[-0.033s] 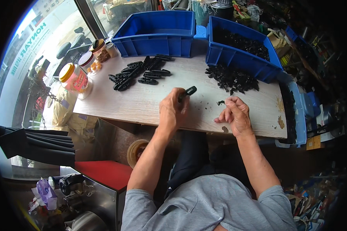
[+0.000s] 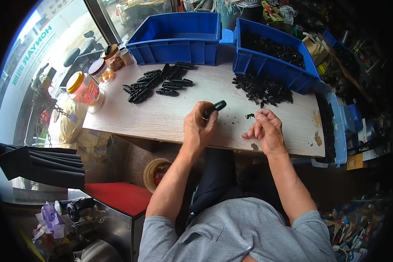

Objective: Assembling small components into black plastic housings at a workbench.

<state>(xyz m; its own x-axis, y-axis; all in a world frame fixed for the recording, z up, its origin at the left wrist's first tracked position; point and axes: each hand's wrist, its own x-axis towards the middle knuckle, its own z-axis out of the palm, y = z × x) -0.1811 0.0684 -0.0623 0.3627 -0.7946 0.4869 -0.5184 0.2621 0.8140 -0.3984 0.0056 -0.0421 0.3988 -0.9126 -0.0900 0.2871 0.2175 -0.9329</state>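
My left hand (image 2: pixel 198 124) is closed around a long black plastic piece (image 2: pixel 220 105) with a rounded end, which sticks out past the fingers toward the right. Between the thumb and forefinger of my right hand (image 2: pixel 267 130) is a small, jagged black plastic part (image 2: pixel 249 116); its other fingers are loosely curled. Beyond my left hand lies a group of similar long black pieces (image 2: pixel 150 83), several of them overlapping. Past my right hand spreads a heap of small black parts (image 2: pixel 266 91).
Two blue bins stand at the back of the pale table (image 2: pixel 118 111): the left bin (image 2: pixel 174 54) and the right bin (image 2: pixel 273 67), which holds small black parts. Lidded jars (image 2: pixel 84 89) line the left edge. A bucket (image 2: pixel 149 177) is on the floor below.
My left hand has shifted slightly to the right with the long black piece, bringing it closer to my right hand. The right hand stays in place.
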